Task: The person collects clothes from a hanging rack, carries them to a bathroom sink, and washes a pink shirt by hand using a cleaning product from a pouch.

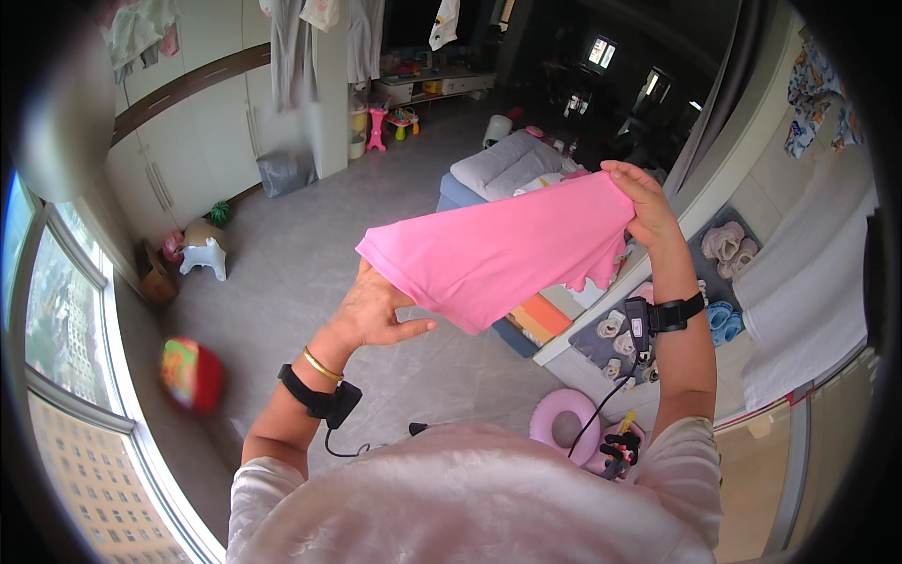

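A pink fabric garment (500, 247) is stretched out in the air between my two hands. My right hand (643, 204) grips its upper right end, with the thumb lying along the cloth. Ruffled pink edging hangs below that end. At the lower left, the fingers of my left hand (377, 307) reach inside the hemmed opening, so the cloth hides them. The left thumb sticks out, apart from the fabric. Whether the hidden fingers pinch the cloth cannot be seen.
Beyond the garment stands a blue sofa piece with a grey cushion (507, 163). A white stool (204, 258) rests on the floor at left. Small shoes lie on a dark mat (588, 345) at right, near a pink ring (541, 423). Clothes (289, 56) hang overhead.
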The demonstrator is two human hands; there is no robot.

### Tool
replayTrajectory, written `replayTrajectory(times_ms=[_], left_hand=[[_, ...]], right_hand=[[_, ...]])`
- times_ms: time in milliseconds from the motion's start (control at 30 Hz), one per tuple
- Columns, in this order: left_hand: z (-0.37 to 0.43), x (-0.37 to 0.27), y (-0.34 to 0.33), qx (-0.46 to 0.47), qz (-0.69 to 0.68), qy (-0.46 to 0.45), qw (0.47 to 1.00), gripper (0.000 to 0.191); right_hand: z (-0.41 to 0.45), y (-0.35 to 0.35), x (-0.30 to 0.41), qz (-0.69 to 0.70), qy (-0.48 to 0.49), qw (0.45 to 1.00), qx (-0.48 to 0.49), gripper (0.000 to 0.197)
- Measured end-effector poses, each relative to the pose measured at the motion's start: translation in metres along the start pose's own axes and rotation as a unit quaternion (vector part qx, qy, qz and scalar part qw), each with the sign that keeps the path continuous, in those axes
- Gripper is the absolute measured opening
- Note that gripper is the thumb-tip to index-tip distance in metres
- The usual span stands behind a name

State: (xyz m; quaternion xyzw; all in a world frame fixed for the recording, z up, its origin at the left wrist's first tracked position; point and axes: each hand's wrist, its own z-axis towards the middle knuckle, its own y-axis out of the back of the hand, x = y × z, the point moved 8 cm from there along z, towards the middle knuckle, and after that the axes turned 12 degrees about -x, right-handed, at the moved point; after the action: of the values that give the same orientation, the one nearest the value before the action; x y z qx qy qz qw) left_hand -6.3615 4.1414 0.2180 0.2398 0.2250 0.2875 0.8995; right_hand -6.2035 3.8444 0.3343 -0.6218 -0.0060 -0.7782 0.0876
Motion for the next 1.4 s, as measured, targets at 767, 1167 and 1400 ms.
replayTrajectory(times_ms=[767, 1167, 1400], left_hand=[[0.047, 0.039, -0.119, 0.011, -0.498, 0.366, 0.786, 0.051], [0.134, 0.045, -0.031, 0.018, -0.771, 0.378, 0.513, 0.04], [0.2, 0.03, 0.022, 0.005, -0.71, 0.365, 0.603, 0.034]], right_hand=[[-0.056, -0.098, 0.056, -0.131, 0.022, 0.965, 0.227, 0.044], [-0.061, -0.041, 0.064, -0.299, 0.058, 0.947, 0.107, 0.041], [-0.055, -0.028, 0.028, -0.497, -0.006, 0.852, 0.162, 0.033]])
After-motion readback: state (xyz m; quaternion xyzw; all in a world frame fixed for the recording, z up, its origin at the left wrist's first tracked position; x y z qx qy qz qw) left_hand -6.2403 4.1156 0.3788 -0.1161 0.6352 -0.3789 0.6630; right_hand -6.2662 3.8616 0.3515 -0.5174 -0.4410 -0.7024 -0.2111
